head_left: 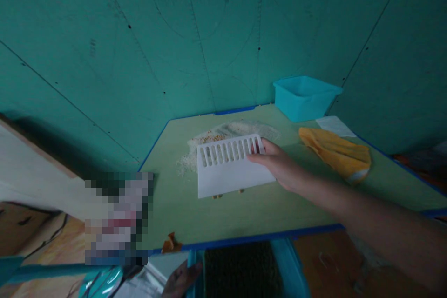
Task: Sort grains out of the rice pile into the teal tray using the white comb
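The right hand (275,163) has its fingers clamped on the right end of a white slotted plate (230,179), the thumb lying on its face. This plate is over the middle of the pale green table (251,216). At its twelve o'clock is a heap of white grains (240,127); at two o'clock, a blue tub (300,107); at three, a yellow cloth (335,153). The left hand (183,277) is at seven o'clock, by the edge of a blue tray (295,267); I cannot tell whether its fingers grip. On the green wall (223,32), at ten o'clock, printed-looking marks (92,48) are too faint to read.
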### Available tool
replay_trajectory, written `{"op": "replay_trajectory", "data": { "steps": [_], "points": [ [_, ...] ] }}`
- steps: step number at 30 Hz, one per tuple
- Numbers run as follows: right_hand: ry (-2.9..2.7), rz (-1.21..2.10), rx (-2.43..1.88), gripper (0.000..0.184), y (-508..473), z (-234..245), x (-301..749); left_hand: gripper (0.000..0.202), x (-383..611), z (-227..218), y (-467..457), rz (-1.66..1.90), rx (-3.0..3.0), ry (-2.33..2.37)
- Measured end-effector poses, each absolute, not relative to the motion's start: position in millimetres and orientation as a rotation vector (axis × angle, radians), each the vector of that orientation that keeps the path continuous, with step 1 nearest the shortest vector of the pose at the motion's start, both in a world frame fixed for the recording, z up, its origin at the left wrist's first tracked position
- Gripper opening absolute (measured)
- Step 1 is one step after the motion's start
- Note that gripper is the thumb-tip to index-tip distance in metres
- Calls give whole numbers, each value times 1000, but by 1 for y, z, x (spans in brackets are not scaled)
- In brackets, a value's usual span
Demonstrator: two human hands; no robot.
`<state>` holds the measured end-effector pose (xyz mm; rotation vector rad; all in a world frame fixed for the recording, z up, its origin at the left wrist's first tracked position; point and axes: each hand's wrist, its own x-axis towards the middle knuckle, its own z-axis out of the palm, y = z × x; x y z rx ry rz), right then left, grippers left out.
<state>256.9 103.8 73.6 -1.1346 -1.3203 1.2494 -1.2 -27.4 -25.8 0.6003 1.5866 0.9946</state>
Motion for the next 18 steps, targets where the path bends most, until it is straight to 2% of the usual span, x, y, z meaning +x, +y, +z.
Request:
{"op": "replay_trajectory", "data": {
  "steps": [11,18],
  "points": [
    [-1365,1233,-1144,13,99,73,257,20,0,-44,-21,1034,578,1586],
    [-1334,1312,-1138,22,96,74,255,19,-6,-47,-22,1110,492,1610]
  ]
}}
